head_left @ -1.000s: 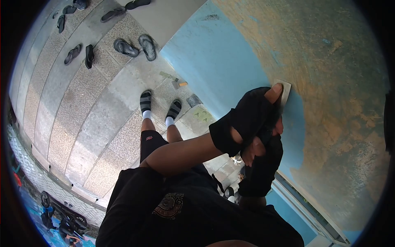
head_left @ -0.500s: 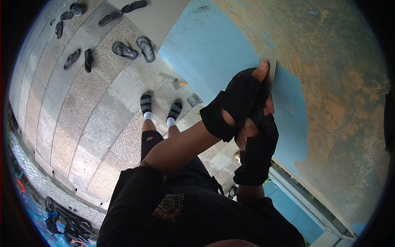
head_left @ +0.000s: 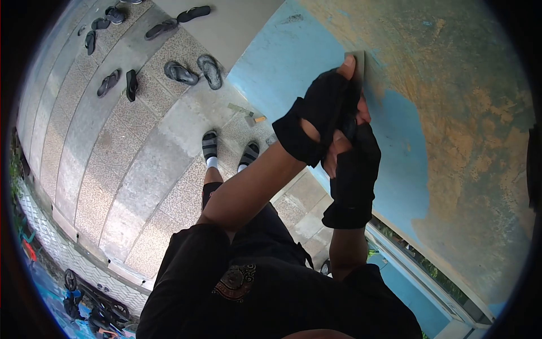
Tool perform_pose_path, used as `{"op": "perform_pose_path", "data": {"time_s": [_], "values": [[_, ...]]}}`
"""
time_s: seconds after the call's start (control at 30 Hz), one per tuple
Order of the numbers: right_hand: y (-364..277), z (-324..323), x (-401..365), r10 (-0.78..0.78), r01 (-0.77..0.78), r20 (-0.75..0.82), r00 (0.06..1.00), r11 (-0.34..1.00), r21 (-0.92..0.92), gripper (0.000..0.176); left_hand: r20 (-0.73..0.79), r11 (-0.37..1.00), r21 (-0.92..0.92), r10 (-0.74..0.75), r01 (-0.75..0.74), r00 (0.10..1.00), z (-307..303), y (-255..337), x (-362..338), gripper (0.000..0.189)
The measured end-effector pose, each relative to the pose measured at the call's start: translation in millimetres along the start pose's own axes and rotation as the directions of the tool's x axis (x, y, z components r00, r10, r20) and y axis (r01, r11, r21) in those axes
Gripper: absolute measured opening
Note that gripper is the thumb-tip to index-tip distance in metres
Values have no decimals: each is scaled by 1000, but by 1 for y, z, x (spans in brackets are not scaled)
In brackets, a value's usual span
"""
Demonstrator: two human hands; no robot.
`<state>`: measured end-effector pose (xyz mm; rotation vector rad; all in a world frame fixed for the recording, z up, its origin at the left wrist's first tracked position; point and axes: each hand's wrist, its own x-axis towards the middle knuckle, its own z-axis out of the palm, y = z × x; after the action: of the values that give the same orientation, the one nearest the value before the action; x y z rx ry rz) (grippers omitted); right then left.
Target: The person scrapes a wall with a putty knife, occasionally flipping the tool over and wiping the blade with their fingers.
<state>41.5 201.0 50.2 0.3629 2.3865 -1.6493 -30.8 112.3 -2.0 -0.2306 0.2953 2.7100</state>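
Both my hands, in black fingerless gloves, are closed around a scraper held against a painted wall. Its flat metal blade lies at the border between blue paint and a scraped brownish patch. My left hand is uppermost, its thumb stretched along the blade. Just below it, my right hand is wrapped round the handle end. The gloves and fingers hide most of the handle.
Several sandals lie on the paved floor. Near my feet is a small tool with a yellowish part. A ledge runs along the wall's lower right. A bicycle stands at the lower left.
Both hands and the scraper have moved up and slightly left along the wall, blade still at the paint border. The whole view has shifted a little.
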Motion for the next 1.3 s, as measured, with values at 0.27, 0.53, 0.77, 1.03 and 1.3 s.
{"op": "perform_pose_path", "data": {"time_s": [0.27,0.53,0.77,1.03,1.3], "values": [[16,-6,-16,-71,72,-60,996,997,1,29,103,994,88,-78,69,992,-2,-11,-3,58],[9,1,0,-221,237,-178,959,969,74,22,23,995,93,26,-28,999,5,-15,4,59],[-13,16,1,-27,37,-104,994,995,89,30,66,986,162,38,-48,997,-8,8,8,53],[-37,46,11,-72,89,-140,988,989,120,11,51,998,40,52,-54,997,-12,45,14,49],[-25,50,23,-192,187,-86,978,981,-58,34,29,999,41,-19,18,999,-13,53,13,51]]}}
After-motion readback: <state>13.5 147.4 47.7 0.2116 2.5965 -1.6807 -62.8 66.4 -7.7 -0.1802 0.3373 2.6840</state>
